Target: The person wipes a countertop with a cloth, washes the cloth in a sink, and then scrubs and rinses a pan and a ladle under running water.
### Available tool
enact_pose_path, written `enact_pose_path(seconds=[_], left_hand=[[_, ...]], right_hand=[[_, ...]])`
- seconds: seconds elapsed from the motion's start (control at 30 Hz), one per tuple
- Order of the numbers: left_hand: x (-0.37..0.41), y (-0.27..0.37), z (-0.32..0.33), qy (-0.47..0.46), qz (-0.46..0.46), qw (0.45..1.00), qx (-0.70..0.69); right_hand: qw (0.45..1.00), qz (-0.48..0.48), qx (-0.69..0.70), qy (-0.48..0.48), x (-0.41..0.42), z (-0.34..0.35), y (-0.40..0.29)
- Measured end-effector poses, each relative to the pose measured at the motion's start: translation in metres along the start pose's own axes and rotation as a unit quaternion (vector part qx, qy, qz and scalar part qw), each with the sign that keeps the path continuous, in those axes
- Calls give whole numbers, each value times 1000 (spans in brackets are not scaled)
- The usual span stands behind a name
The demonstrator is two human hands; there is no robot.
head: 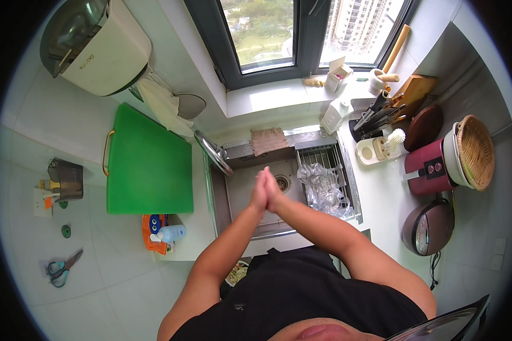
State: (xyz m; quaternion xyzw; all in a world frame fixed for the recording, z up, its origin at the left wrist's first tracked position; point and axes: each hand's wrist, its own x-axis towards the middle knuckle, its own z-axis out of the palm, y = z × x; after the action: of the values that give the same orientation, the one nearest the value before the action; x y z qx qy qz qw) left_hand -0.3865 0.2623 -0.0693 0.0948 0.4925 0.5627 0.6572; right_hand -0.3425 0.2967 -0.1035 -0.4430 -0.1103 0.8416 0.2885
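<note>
My left hand [259, 197] and my right hand [274, 192] are pressed together palm to palm. They are above the steel sink [240, 194], with fingertips pointing away from me. Nothing shows between the palms, though their inner sides are hidden. Just beyond the hands to the right is the sink drain [283, 183]. A chrome faucet [213, 152] leans over the sink's left side; whether water runs from it cannot be made out. At the right of the sink, a rack [324, 155] carries crumpled clear plastic [326, 187].
A green cutting board [151, 166] stands at left, near a pump bottle [170, 233] and an orange packet [149, 230]. A pinkish cloth [269, 140] drapes the sink's back edge. On the right counter are a knife block [369, 119], a red appliance [424, 172] and a rice cooker [431, 226].
</note>
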Motion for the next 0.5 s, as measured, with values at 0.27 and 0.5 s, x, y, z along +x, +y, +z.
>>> enact_pose_path(seconds=[0.27,0.5], left_hand=[[26,-7,-48,39,131,983,125],[3,-6,-35,67,74,995,13]], right_hand=[[990,43,21,-132,-34,26,3],[972,-125,-197,33,12,17,21]])
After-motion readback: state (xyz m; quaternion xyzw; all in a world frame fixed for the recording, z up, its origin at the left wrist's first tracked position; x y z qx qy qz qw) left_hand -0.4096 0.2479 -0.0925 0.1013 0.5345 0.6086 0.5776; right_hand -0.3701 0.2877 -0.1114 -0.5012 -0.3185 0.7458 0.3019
